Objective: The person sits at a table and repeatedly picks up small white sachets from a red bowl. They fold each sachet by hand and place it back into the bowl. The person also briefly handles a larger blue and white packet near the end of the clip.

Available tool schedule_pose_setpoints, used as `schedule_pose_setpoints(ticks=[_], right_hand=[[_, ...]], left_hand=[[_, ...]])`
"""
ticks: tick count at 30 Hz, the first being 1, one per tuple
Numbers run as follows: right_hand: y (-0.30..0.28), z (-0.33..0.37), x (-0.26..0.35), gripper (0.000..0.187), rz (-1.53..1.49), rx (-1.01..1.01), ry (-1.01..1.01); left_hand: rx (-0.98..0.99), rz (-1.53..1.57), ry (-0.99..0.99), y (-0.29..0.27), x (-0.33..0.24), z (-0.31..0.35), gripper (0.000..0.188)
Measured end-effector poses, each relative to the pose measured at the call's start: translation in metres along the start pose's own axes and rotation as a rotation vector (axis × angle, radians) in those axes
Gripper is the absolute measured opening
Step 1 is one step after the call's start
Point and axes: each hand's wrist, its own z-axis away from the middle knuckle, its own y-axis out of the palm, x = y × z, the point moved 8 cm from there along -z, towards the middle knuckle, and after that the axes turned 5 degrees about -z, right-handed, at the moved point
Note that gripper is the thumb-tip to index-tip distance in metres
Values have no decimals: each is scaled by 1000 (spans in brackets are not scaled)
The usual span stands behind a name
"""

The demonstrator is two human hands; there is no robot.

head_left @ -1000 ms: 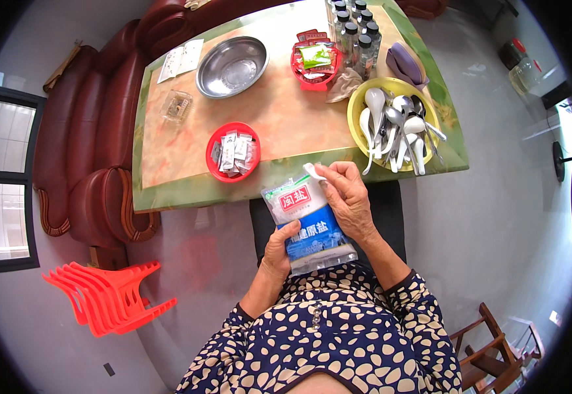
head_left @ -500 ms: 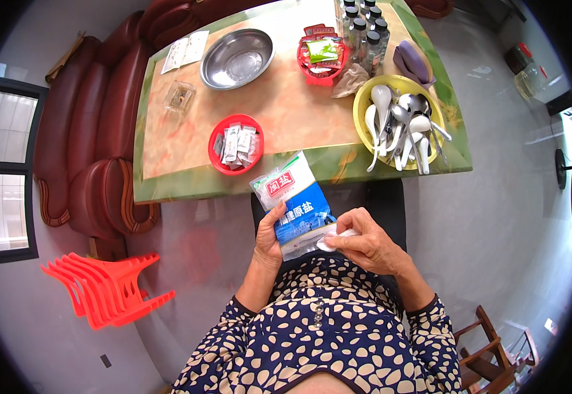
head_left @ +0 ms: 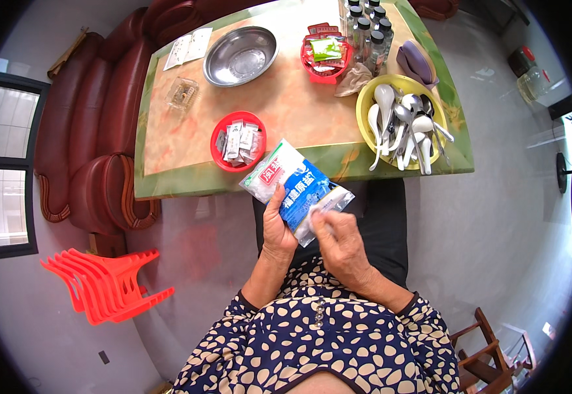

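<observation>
My left hand (head_left: 278, 223) is closed round the left side of a blue-and-white plastic salt packet (head_left: 309, 190), its thumb lying across the front. The packet is tilted in front of my body, its upper end toward the table and its clear lower end toward my right hand. My right hand (head_left: 343, 246) is closed in a pinch on a small white wad (head_left: 315, 211) that looks like tissue or cloth. The wad rests against the packet's lower part, and my fingers partly hide it.
On the green-edged table (head_left: 187, 189) stand a red basket of sachets (head_left: 240, 143), a steel basin (head_left: 241, 58), another red basket (head_left: 325, 56), several black-capped bottles (head_left: 376, 49) and a yellow bowl of spoons (head_left: 367, 98). Red stacked plastic stools (head_left: 112, 285) are at left, a wooden chair (head_left: 486, 348) lower right.
The packet has turned counterclockwise, its upper end swinging left and its lower end right. My right hand has moved left with the white wad, onto the packet's lower front.
</observation>
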Motion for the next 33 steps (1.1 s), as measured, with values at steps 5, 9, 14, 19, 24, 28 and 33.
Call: schedule_pose_setpoints(ticks=[5, 9, 14, 19, 24, 28, 33], right_hand=[[9, 0, 22, 38, -310, 116, -126], [-11, -18, 6, 42, -254, -54, -7], [-6, -17, -10, 44, 39, -84, 24], [13, -10, 10, 41, -46, 101, -142], [5, -27, -6, 40, 28, 105, -110], [-14, -42, -32, 38, 73, -174, 46], [-20, -53, -42, 38, -140, -208, 183]], left_hand=[[26, -37, -85, 2, 4, 5, 46], [84, -14, -81, 6, 8, 9, 48], [108, -65, -85, 18, 13, 16, 52], [120, -143, -72, 18, 12, 16, 60], [53, -257, -26, 18, 13, 22, 62], [85, -323, -100, 29, 25, 33, 64], [140, -388, -140, 19, 29, 36, 55]])
